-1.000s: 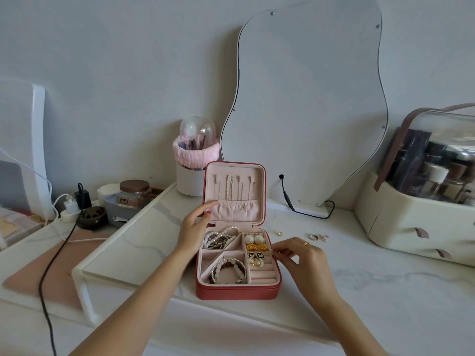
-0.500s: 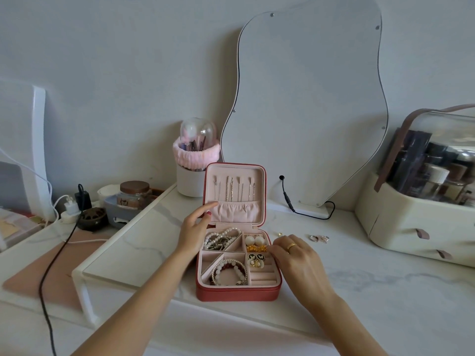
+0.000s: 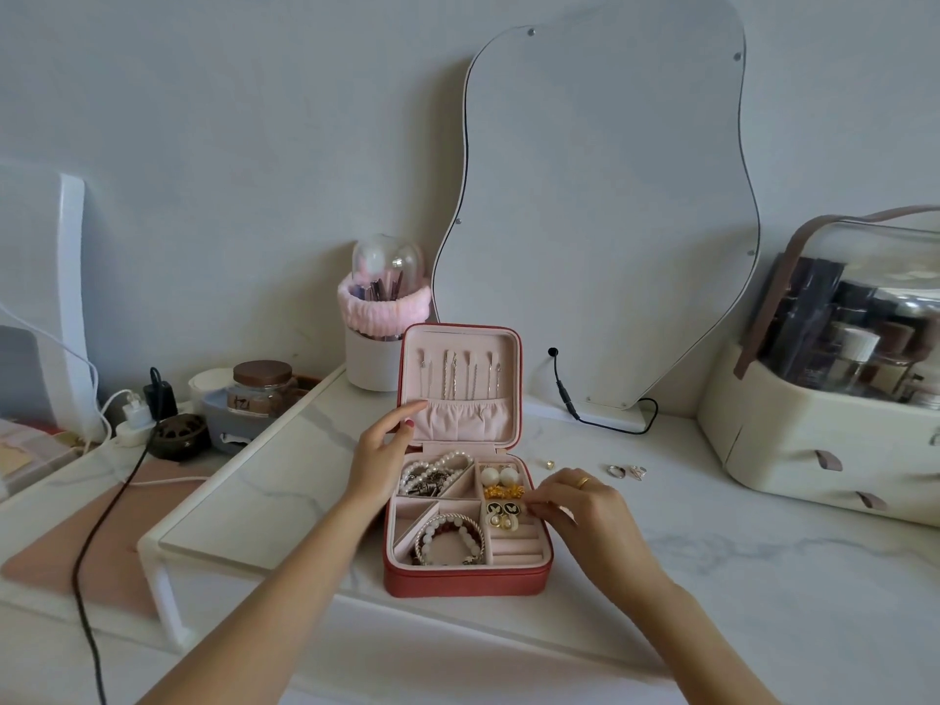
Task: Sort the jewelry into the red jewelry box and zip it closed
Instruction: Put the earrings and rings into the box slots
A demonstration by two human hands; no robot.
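Observation:
The red jewelry box (image 3: 465, 582) lies open on the white marble top, its pink lid (image 3: 460, 379) upright with hairpins in it. Its compartments hold a pearl necklace (image 3: 432, 473), bead bracelets (image 3: 450, 544), pearl earrings (image 3: 498, 475), gold earrings (image 3: 503, 492) and black earrings (image 3: 503, 510). My left hand (image 3: 379, 460) touches the lid's left edge with straight fingers. At the box's right rim, my right hand (image 3: 585, 516) pinches a tiny piece that barely shows. A gold stud (image 3: 549, 464) and two rings (image 3: 624, 471) lie on the table to the right.
A wavy mirror (image 3: 600, 221) leans on the wall behind, its black cable (image 3: 575, 409) trailing on the table. A cream cosmetics organizer (image 3: 814, 450) stands at right, a brush holder (image 3: 379, 358) behind the box. At left are a jar (image 3: 262, 389), chargers and a black cord (image 3: 101, 501).
My right hand moved from beside the box over its right compartments, then drew back to the right rim with fingertips pinched. The left hand stayed on the lid.

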